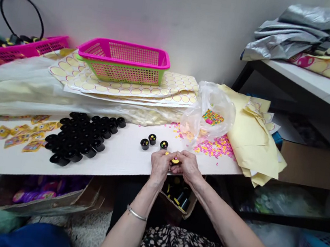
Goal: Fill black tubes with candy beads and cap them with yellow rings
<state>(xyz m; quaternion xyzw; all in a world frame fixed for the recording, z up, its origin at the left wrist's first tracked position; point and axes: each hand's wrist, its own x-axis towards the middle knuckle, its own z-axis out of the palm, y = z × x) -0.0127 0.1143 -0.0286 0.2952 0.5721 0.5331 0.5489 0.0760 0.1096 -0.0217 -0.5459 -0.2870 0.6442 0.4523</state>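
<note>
At the table's front edge, my left hand [160, 164] and my right hand [188, 167] close together around a small black cup with a yellow top [175, 161]. A pink spot shows on that top; fingers hide most of the cup. Just beyond my left hand stand a black cup [164, 144] and two others, with small coloured pieces inside. A clear plastic bag [195, 123] of multicoloured beads [213, 117] lies beyond my right hand. Loose pink and yellow beads [216, 148] are scattered beside it. Below my hands, a cardboard box [190, 211] holds black-and-yellow pieces [181, 195].
Several black cups [77, 137] stand packed at left, near yellow printed packets [24, 136]. Behind are a pink-and-green basket [123, 70] on printed sheets [175, 90]. Yellow paper [245, 134] lies at right, below a white shelf [320, 86]. A carton [70, 204] sits under the table.
</note>
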